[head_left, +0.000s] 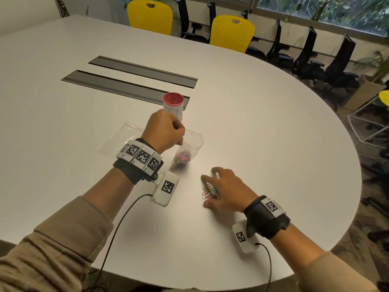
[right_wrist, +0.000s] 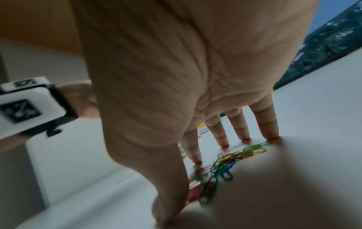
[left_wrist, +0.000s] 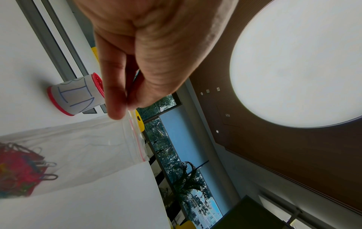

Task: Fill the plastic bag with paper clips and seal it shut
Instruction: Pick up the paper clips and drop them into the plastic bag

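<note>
A clear zip bag (head_left: pixel 188 148) with a red seal line stands open on the white table, coloured paper clips (head_left: pixel 182 158) heaped in its bottom. My left hand (head_left: pixel 166 128) pinches the bag's rim (left_wrist: pixel 130 115) between thumb and forefinger and holds the mouth up. In the left wrist view the clips in the bag (left_wrist: pixel 17 172) show through the plastic. My right hand (head_left: pixel 223 189) lies spread over a small pile of loose paper clips (head_left: pixel 210 191), fingertips (right_wrist: pixel 273 137) touching the table around the loose clips (right_wrist: pixel 225 167).
A red-rimmed white cup (head_left: pixel 173 105) labelled in pen stands just behind my left hand. A second flat clear bag (head_left: pixel 117 140) lies to the left. Two grey cable slots (head_left: pixel 126 83) run across the table (head_left: pixel 273 127). Yellow and black chairs line the far edge.
</note>
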